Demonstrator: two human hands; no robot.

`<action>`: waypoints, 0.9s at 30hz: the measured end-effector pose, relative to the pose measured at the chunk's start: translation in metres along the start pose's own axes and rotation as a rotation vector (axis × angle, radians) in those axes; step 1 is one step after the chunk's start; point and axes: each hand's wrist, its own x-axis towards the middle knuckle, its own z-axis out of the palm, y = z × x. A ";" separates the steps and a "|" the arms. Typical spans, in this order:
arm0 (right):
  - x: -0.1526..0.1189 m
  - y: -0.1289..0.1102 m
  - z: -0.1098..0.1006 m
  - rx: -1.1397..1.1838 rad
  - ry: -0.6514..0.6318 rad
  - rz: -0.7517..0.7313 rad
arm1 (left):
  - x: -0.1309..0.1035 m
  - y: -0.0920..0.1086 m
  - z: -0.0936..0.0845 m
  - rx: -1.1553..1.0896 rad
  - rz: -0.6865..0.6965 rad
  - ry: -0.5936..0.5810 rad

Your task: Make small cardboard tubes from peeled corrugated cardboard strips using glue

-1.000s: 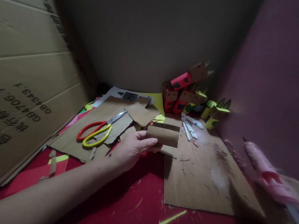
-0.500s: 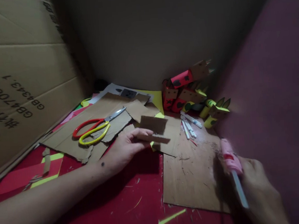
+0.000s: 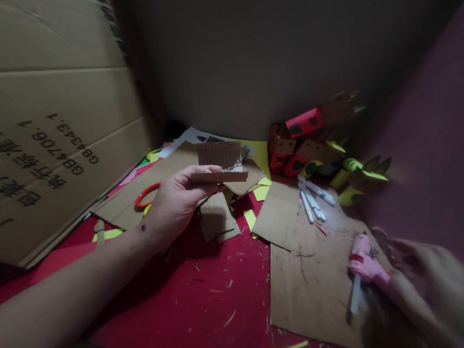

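Note:
My left hand (image 3: 177,200) pinches a small folded cardboard piece (image 3: 220,177) between thumb and fingers, above other cardboard scraps. One flap of the piece stands up and shows its corrugated ribs. At the right, a pink glue gun (image 3: 363,257) with a pale glue stick (image 3: 355,294) poking out of it is over the large cardboard sheet (image 3: 307,292). My right hand (image 3: 432,281) is at the glue gun's handle, blurred, so its fingers and grip are hard to make out. Red-handled scissors (image 3: 146,195) lie partly hidden behind my left hand.
White markers (image 3: 315,202) lie on the sheet. Behind them stand red paper figures (image 3: 303,124) and yellow ones (image 3: 348,177) with cardboard parts. A big carton (image 3: 47,103) rises on the left. Yellow strips and small scraps lie on the red tabletop (image 3: 211,306).
My left hand has lifted the folded piece up and a little left, now in front of the scissors. The glue gun has turned and my right hand has shifted right. The view has swung slightly left.

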 end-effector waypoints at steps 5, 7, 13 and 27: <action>0.031 -0.091 0.018 0.141 -0.176 -0.338 | -0.002 -0.003 0.002 0.008 -0.064 -0.020; 0.039 -0.119 0.036 0.094 -0.195 -0.384 | -0.002 -0.004 0.002 0.021 -0.085 -0.037; 0.045 -0.151 0.057 0.041 0.085 -0.435 | -0.001 -0.011 0.001 0.013 -0.096 -0.040; 0.018 -0.110 0.011 0.800 0.266 0.320 | -0.011 -0.011 0.012 0.095 0.091 -0.071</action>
